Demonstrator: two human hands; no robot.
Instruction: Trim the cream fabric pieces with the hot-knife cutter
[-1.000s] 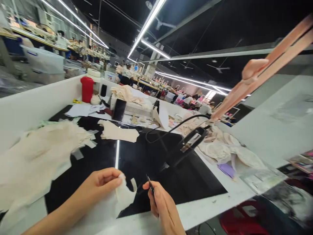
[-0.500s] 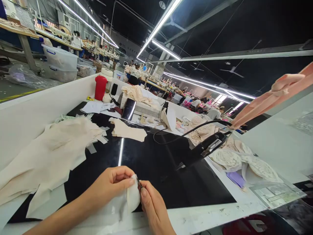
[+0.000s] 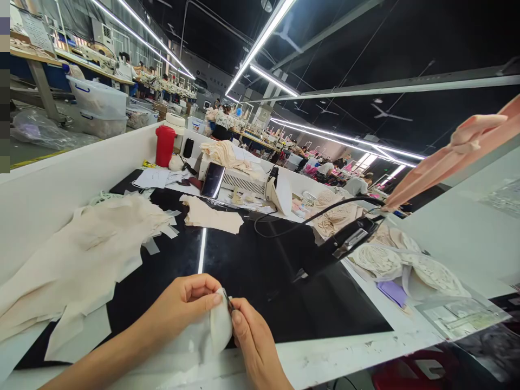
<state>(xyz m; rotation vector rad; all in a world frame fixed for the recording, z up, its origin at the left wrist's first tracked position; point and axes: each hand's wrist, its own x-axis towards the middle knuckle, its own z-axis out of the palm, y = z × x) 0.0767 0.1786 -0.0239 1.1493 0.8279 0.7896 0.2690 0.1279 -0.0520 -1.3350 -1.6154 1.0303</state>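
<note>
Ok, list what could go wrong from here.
1. The small dark tool in the right hand sits at the edge of the cream cloth, close to the left hand, so a slip might nick skin or cloth.
2. The black corded tool appears to hang from the pink strap to the right of the hands; a wide swing of the right arm might knock it.

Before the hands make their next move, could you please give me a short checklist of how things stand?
1. Left hand pinching the curved off-white fabric piece: ok.
2. Right hand holding the small dark slender tool: ok.
3. Exact contact between that tool's tip and the fabric: cannot tell, too small.
4. Long black corded tool apart from both hands: ok.
5. Large cream fabric pile neatly squared: not ok, its edges lie uneven.
</note>
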